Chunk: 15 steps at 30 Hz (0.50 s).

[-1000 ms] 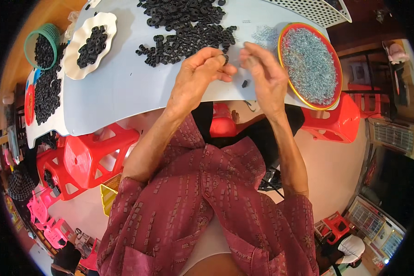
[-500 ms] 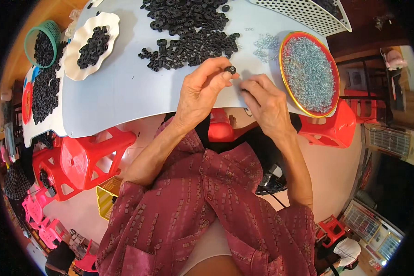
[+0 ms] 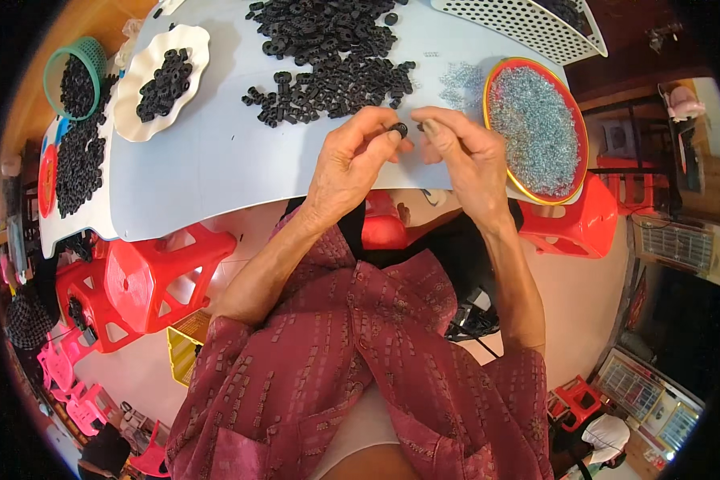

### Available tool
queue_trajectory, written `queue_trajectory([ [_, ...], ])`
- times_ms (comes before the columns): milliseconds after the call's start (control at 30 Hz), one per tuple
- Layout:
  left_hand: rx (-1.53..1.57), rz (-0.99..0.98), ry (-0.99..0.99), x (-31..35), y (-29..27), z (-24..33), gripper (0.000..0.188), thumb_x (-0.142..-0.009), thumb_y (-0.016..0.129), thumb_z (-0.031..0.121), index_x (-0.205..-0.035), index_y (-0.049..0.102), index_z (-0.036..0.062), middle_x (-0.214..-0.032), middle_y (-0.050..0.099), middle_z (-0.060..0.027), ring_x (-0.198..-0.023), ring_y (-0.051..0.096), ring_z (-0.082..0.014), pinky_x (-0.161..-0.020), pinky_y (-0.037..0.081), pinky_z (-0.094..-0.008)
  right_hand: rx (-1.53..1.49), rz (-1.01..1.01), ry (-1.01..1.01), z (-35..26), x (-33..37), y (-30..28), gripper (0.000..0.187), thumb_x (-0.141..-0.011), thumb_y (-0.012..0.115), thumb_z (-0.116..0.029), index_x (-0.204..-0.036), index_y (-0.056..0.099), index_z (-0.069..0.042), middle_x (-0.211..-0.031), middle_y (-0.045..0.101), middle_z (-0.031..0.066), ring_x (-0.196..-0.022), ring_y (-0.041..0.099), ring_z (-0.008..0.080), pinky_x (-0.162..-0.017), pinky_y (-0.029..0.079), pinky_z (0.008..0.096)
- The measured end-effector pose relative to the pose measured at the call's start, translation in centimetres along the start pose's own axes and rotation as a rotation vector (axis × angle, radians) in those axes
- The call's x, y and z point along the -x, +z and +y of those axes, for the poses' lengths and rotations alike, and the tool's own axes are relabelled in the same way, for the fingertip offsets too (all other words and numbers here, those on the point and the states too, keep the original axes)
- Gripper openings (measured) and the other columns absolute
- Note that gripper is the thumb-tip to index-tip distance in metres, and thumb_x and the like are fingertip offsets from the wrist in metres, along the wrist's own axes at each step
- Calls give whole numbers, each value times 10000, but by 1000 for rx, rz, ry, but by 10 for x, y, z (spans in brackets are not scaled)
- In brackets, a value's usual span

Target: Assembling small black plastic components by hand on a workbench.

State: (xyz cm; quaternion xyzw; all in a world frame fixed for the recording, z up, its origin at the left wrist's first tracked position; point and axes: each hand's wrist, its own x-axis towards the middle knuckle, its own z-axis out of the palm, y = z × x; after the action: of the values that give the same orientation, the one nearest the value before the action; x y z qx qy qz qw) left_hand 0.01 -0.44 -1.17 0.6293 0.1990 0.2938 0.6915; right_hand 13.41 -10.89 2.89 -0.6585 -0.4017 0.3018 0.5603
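1. Nearest, at the bottom of the frame, sits the person's dark red patterned shirt; both forearms rise from it toward the centre of the frame.
2. The left hand, just left of centre in the upper half, pinches a small black ring-shaped part between thumb and fingertips, holding it just above the table edge.
3. The right hand meets it from the right, fingers curled and fingertips pressed close to the ring. Whether it holds a tiny piece of its own cannot be told.
4. Doing this step well seems to call for a steady ring with its hole facing the right fingertips, both hands braced over the pale blue-white table, and small, square movements so nothing slips.
5. Just beyond the hands lies a loose heap of black ring parts, at upper centre.
6. To the right of the hands, at upper right, a round red-and-yellow-rimmed tray holds a mass of tiny pale blue-grey pieces, close enough for the right hand.
7. At upper left a white scalloped plate carries more black rings; further left stands a green basket of them.
8. At the far top right lies a white perforated basket.
9. Red plastic stools stand under the table.
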Motion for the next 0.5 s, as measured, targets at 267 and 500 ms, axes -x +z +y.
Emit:
queue_trajectory([
  [267, 56, -26, -59, -4, -2, 1, 184, -925, 545, 100, -1051, 597, -25, -840, 658, -70, -751, 602, -115, -689, 497, -250, -11, -82, -18, 4, -11, 3, 175, -927, 560, -67, -1066, 656, -23, -882, 653, 27, -738, 562, 64, -664, 461, 218],
  [500, 62, -60, -61, -7, -5, -5, 194, -931, 548, 117, -1052, 617, -18, -842, 663, -69, -734, 604, -113, -683, 498, -247, -66, -112, 17, 17, -15, -7, 160, -902, 588, -29, -1036, 675, -18, -892, 649, 20, -795, 576, 64, -695, 462, 218],
])
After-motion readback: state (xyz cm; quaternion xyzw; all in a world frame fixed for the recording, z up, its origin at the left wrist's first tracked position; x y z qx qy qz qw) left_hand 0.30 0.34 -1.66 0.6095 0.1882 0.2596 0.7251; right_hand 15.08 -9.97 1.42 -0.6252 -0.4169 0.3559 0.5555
